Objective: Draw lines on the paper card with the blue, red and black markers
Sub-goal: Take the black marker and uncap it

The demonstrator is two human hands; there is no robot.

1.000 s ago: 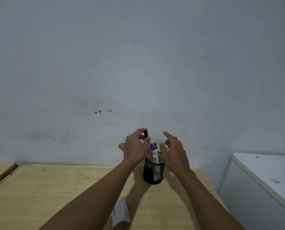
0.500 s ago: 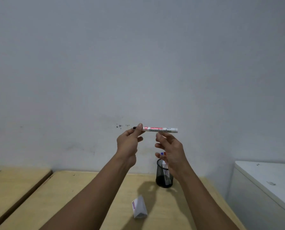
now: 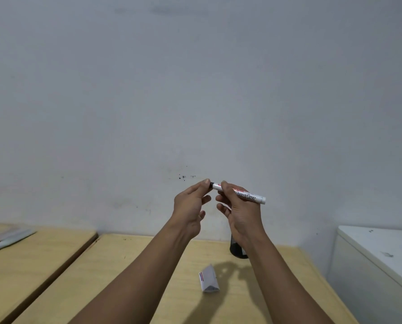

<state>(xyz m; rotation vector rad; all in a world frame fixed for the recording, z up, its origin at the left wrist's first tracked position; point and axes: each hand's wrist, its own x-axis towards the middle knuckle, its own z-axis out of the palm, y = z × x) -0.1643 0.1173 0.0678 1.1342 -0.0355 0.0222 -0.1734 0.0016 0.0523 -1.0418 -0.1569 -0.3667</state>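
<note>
Both hands hold the black marker [image 3: 238, 194] raised above the tabletop [image 3: 134, 265], right hand [image 3: 241, 211] gripping the white barrel, left hand [image 3: 190, 206] pinching its black cap, apparently to uncap it, while the folded paper card [image 3: 209, 279] lies below, toward the right edge.

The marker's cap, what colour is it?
Black, on the marker held up in the head view.

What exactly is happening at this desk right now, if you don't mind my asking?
A person holds a black marker up in front of the wall. The right hand grips its white barrel, and the left hand pinches the black cap end, apparently to uncap it. The folded paper card lies on the wooden table, already bearing blue and red lines, with the mesh pen holder behind it.
</note>
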